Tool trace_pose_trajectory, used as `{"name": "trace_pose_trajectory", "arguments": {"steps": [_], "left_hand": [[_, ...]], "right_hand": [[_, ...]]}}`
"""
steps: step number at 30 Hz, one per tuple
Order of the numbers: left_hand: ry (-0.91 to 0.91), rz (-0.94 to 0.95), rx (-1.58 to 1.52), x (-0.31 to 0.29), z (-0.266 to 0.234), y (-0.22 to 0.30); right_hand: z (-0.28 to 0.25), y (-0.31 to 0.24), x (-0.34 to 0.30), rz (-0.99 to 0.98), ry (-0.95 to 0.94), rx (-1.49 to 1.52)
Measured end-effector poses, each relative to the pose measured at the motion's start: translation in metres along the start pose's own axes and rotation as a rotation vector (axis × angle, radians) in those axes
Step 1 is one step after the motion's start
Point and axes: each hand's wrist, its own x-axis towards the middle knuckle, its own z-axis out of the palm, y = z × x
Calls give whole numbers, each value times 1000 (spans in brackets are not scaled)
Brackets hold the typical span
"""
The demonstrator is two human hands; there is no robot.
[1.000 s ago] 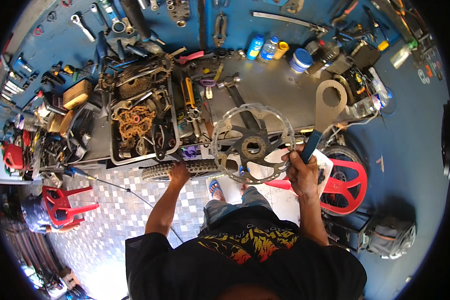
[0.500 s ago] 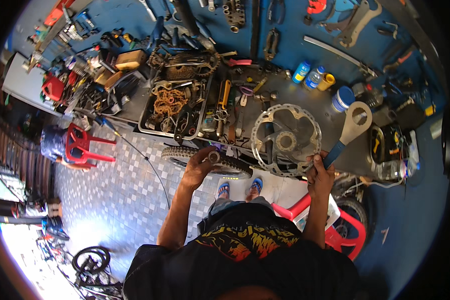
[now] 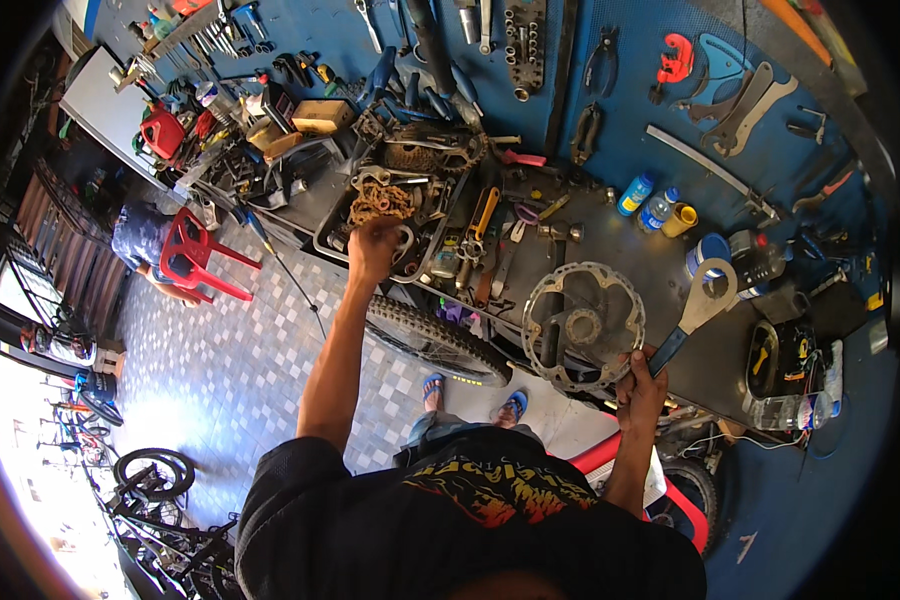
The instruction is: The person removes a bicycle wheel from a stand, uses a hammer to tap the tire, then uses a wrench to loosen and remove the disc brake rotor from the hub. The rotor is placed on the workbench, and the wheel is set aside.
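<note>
My left hand is closed, pinching a small metal ring between its fingertips. It hovers over the near part of a metal tray heaped with used bike parts, among them a rusty chain. My right hand grips two things at once. One is a bicycle disc brake rotor, held by its outer edge over the workbench front. The other is a flat spanner with a blue handle and a large ring head, pointing up and away to the right.
On the workbench stand bottles, a yellow cup and a yellow-handled tool. Tools hang on the blue wall. Below the bench edge is a bike wheel. A person sits by a red chair at left.
My left hand has moved forward and left with the metal ring, from in front of the bench to over the tray. The rotor and spanner stay in my right hand. The view has shifted.
</note>
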Motion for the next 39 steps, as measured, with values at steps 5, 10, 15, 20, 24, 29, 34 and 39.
{"name": "trace_pose_trajectory", "arguments": {"steps": [5,10,15,20,24,29,34,39], "left_hand": [[89,2,97,75,12,-26],[-24,11,284,105,21,-46],[-34,146,57,87,10,-39],[-584,-256,-810,3,-22,-12],[-643,-323,-1054,-32,-48,-15],[-584,-371,-946,-1,-61,-45],[-477,-354,-943,63,-59,-65],[-350,-358,-842,170,-43,-82]], "right_hand": [[17,18,-10,24,16,86],[58,40,-25,54,24,151],[108,56,-35,68,-19,236],[157,75,-36,34,-71,242],[198,98,-27,41,-98,295],[243,118,-31,70,-107,216],[257,117,-49,95,2,91],[220,109,-70,15,115,64]]}}
